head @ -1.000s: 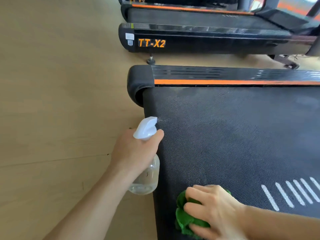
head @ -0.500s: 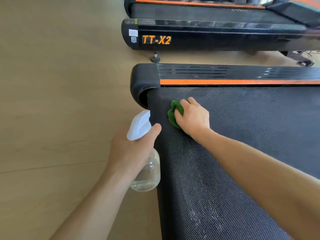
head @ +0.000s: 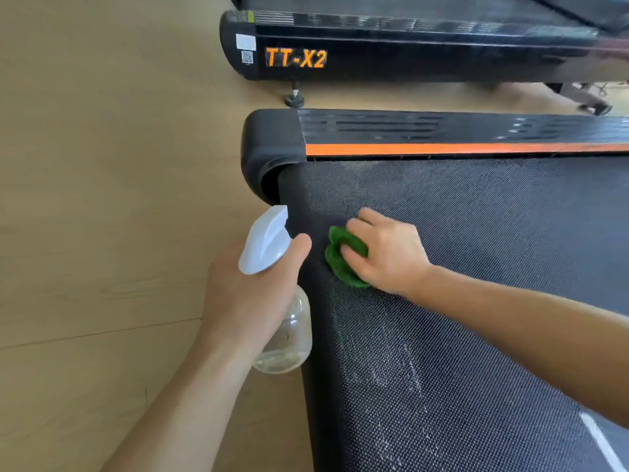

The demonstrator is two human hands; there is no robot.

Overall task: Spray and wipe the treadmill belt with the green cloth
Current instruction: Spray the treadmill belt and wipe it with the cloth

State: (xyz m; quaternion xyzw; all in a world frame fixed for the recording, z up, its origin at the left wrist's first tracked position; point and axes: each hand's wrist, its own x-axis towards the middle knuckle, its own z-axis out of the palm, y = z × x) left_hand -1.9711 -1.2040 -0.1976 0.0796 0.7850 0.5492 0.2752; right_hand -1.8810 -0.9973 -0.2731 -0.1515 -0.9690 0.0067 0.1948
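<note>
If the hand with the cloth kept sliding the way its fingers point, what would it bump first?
Probably the spray bottle in the left hand; the right hand points left along the belt, though depth is unclear.

Pale wood-look floor (head: 102, 199) is seen all around, stretching out past the left hand (head: 252, 294). Standing on it is the treadmill, its black textured belt (head: 476, 250) spread under the right hand (head: 388, 253). A bunched green cloth (head: 340, 264) is pressed flat onto the belt under that hand's fingers. Beyond both hands, a second treadmill (head: 408, 59) marked TT-X2 is parked on the floor.
</note>
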